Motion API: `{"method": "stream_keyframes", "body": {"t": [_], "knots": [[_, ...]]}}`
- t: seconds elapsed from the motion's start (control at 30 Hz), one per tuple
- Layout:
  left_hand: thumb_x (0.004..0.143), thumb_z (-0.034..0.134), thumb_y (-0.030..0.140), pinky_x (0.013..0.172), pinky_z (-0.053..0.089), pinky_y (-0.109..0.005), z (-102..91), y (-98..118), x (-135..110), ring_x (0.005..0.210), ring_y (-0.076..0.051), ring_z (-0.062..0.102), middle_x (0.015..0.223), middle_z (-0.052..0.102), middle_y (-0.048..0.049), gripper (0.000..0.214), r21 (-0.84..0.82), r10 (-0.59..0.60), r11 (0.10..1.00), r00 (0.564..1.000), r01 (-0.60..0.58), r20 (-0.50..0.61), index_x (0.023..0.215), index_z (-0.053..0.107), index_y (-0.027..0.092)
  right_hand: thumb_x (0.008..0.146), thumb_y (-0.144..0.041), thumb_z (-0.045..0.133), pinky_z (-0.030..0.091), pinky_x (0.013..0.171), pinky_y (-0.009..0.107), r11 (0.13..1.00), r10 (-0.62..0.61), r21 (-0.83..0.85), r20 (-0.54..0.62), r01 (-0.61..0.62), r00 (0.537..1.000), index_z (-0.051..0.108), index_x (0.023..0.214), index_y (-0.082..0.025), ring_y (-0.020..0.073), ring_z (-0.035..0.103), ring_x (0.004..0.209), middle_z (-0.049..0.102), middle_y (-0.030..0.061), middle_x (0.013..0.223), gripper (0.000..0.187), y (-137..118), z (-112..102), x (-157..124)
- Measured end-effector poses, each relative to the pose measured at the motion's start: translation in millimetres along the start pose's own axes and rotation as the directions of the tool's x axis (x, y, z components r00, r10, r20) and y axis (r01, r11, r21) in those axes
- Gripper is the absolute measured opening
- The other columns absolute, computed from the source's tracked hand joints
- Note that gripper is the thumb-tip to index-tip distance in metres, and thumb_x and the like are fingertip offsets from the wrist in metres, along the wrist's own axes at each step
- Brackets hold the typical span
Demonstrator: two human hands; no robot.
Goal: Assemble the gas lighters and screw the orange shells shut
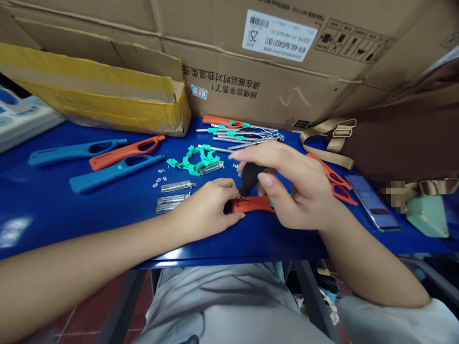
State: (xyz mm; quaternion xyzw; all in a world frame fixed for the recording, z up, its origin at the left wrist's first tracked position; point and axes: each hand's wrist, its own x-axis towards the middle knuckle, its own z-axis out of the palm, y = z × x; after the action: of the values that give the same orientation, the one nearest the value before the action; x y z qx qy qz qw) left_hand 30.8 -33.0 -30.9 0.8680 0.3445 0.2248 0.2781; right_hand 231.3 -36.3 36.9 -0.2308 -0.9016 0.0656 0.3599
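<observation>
My left hand (pixel 210 208) pinches the left end of an orange lighter casing (pixel 254 204) against the blue table near its front edge. A short black-handled screwdriver (pixel 250 177) is gripped from above in my right hand (pixel 297 184). Its thin shaft points down at the casing's left end; whether the tip is seated there I cannot tell. Part of the casing is hidden beneath my right hand. Left of my hands lie clear tubular lighter tanks (pixel 173 203). Behind them is a heap of small teal plastic parts (pixel 195 165), with tiny white pieces (pixel 159 179) nearby.
At left lie two blue casings (pixel 77 152) and an orange one (pixel 124 154). Metal rods with wires (pixel 240 136) lie at the back before a large cardboard box (pixel 229 62). A yellow-taped carton (pixel 107 102) stands back left. Orange-red pieces (pixel 328 172) and a phone (pixel 373 200) lie right.
</observation>
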Motion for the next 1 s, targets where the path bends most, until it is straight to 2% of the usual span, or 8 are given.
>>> {"method": "stream_keyframes", "body": {"t": [0.2, 0.37, 0.5, 0.63, 0.73, 0.9, 0.97, 1.0], "knots": [[0.081, 0.068, 0.012, 0.07, 0.051, -0.028, 1.4, 3, 1, 0.08, -0.017, 0.064, 0.087, 0.063, -0.0027, 0.005, -0.005, 0.005, 1.0, 0.999, -0.005, -0.033, 0.085, 0.068, 0.016, 0.101, -0.022, 0.054, 0.057, 0.083, 0.028, 0.993, -0.024, -0.113, -0.038, 0.019, 0.999, 0.063, 0.121, -0.022, 0.0167, 0.069, 0.1, 0.073, 0.0033, 0.109, 0.022, -6, 1, -1], [0.084, 0.067, 0.017, 0.064, 0.048, -0.027, 0.5, 6, 2, 0.075, -0.016, 0.062, 0.083, 0.062, -0.0017, 0.004, -0.016, -0.056, 0.998, 0.998, 0.055, -0.016, 0.08, 0.066, 0.016, 0.097, -0.034, 0.065, 0.058, 0.078, 0.027, 0.983, -0.007, -0.185, -0.083, -0.008, 0.997, 0.065, 0.113, -0.025, 0.0161, 0.071, 0.088, 0.073, 0.0006, 0.097, 0.018, -7, 1, 0], [0.082, 0.068, 0.015, 0.067, 0.049, -0.028, -0.2, 5, 2, 0.075, -0.017, 0.062, 0.081, 0.061, -0.0013, 0.001, -0.018, -0.035, 0.999, 0.999, 0.035, -0.002, 0.082, 0.068, 0.016, 0.096, -0.039, 0.067, 0.059, 0.083, 0.031, 0.983, -0.003, -0.181, -0.142, -0.023, 0.99, 0.064, 0.109, -0.025, 0.0177, 0.071, 0.09, 0.073, 0.0013, 0.096, 0.019, -1, 4, 1], [0.084, 0.069, 0.017, 0.078, 0.053, -0.033, -1.7, 4, 1, 0.09, -0.022, 0.065, 0.093, 0.065, -0.0056, 0.015, 0.004, -0.027, 1.0, 0.999, 0.027, 0.03, 0.098, 0.073, 0.015, 0.097, -0.037, 0.063, 0.06, 0.079, 0.033, 0.994, 0.014, -0.102, -0.163, -0.031, 0.987, 0.063, 0.108, -0.023, 0.019, 0.07, 0.09, 0.072, 0.0041, 0.1, 0.018, 5, 6, 1], [0.086, 0.071, 0.021, 0.083, 0.053, -0.035, -4.5, 2, 0, 0.093, -0.023, 0.064, 0.098, 0.065, -0.0073, 0.019, 0.008, -0.017, 1.0, 0.999, 0.017, 0.052, 0.104, 0.073, 0.015, 0.095, -0.036, 0.067, 0.058, 0.066, 0.028, 0.993, 0.118, 0.025, -0.248, -0.115, 0.962, 0.065, 0.103, -0.023, 0.0154, 0.067, 0.079, 0.07, 0.0022, 0.094, 0.015, 8, 4, 0], [0.083, 0.068, 0.017, 0.084, 0.054, -0.035, -12.0, 2, 0, 0.092, -0.021, 0.064, 0.101, 0.064, -0.0068, 0.028, 0.013, -0.012, 1.0, 0.996, 0.011, 0.092, 0.112, 0.071, 0.015, 0.095, -0.037, 0.067, 0.053, 0.05, 0.022, 0.952, 0.304, 0.175, -0.473, -0.25, 0.827, 0.063, 0.099, -0.026, 0.0096, 0.064, 0.062, 0.066, -0.0001, 0.09, 0.012, 29, -16, 1], [0.081, 0.066, 0.016, 0.083, 0.054, -0.036, -14.3, 3, -2, 0.093, -0.022, 0.062, 0.101, 0.063, -0.0069, 0.032, 0.045, -0.014, 0.999, 0.995, 0.009, 0.103, 0.112, 0.07, 0.016, 0.094, -0.037, 0.069, 0.054, 0.048, 0.021, 0.912, 0.394, 0.287, -0.413, -0.294, 0.821, 0.059, 0.1, -0.026, 0.0089, 0.063, 0.055, 0.063, -0.0029, 0.083, 0.016, 44, -23, -2], [0.079, 0.065, 0.017, 0.083, 0.054, -0.037, -14.9, 5, -3, 0.093, -0.023, 0.062, 0.101, 0.063, -0.0073, 0.033, 0.067, -0.018, 0.998, 0.995, 0.011, 0.102, 0.112, 0.069, 0.016, 0.09, -0.037, 0.074, 0.056, 0.048, 0.022, 0.872, 0.453, 0.359, -0.342, -0.332, 0.823, 0.057, 0.098, -0.026, 0.0094, 0.064, 0.054, 0.062, -0.0042, 0.081, 0.021, 52, -26, -5]]}}
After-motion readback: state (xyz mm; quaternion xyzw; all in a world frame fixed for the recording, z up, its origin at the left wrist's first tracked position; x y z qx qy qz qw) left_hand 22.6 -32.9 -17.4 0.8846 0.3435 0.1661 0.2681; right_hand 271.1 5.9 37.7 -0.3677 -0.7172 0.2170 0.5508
